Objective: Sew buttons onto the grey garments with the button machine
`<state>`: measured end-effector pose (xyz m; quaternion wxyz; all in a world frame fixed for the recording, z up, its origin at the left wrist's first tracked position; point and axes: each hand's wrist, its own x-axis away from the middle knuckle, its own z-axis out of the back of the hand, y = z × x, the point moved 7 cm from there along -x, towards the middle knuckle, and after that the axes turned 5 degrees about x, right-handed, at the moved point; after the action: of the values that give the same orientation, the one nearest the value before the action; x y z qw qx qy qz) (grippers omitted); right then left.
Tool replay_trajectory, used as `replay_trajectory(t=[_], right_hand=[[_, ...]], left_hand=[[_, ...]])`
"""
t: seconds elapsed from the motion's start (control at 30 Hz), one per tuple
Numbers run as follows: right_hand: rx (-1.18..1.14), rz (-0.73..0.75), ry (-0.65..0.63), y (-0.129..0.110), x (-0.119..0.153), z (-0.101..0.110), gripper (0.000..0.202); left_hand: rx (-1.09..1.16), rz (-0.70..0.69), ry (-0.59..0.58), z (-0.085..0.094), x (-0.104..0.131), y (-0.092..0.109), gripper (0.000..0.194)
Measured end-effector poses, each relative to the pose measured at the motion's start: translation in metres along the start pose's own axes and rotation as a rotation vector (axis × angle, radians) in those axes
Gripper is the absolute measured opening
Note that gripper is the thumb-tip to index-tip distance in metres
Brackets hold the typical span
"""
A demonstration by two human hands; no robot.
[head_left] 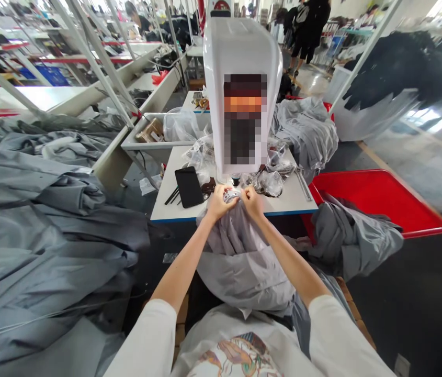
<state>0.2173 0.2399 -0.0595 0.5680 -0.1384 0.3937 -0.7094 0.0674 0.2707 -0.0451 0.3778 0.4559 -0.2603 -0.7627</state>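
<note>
Both hands are at the near side of a tall white machine (pixel 244 47), just under its head. My left hand (pixel 219 203) is closed on the edge of a light grey garment (pixel 252 272), with its thumb and fingers around a bunched part. On the right, my right hand (pixel 252 201) has its fingers curled and pressed on the same cloth. The garment hangs from the table's edge over my lap. A black phone (pixel 189 187) lies left of my left hand. Clear plastic bags (pixel 271 183) with small parts lie beside the machine.
The white table (pixel 166 210) has a blue front edge. Grey cloth (pixel 40 251) is heaped at the left. At the right stands a red bin (pixel 377 199) with grey garments over its side. A grey tray (pixel 146 144) holds a box and plastic. People stand in the background.
</note>
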Motion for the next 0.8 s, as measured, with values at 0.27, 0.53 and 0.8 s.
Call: replay_trajectory(t=[0.27, 0.53, 0.8], right_hand=[[-0.219, 0.041, -0.316, -0.003, 0.004, 0.006, 0.043], [-0.584, -0.115, -0.322, -0.012, -0.003, 0.010, 0.041], [-0.536, 0.098, -0.489, -0.026, 0.048, 0.044, 0.028]], left_hand=[[0.037, 0.393, -0.083, 0.017, 0.015, -0.010, 0.039], [0.505, 0.597, -0.158, 0.012, 0.011, -0.010, 0.037], [0.452, 0.542, -0.348, 0.037, 0.062, 0.028, 0.038]])
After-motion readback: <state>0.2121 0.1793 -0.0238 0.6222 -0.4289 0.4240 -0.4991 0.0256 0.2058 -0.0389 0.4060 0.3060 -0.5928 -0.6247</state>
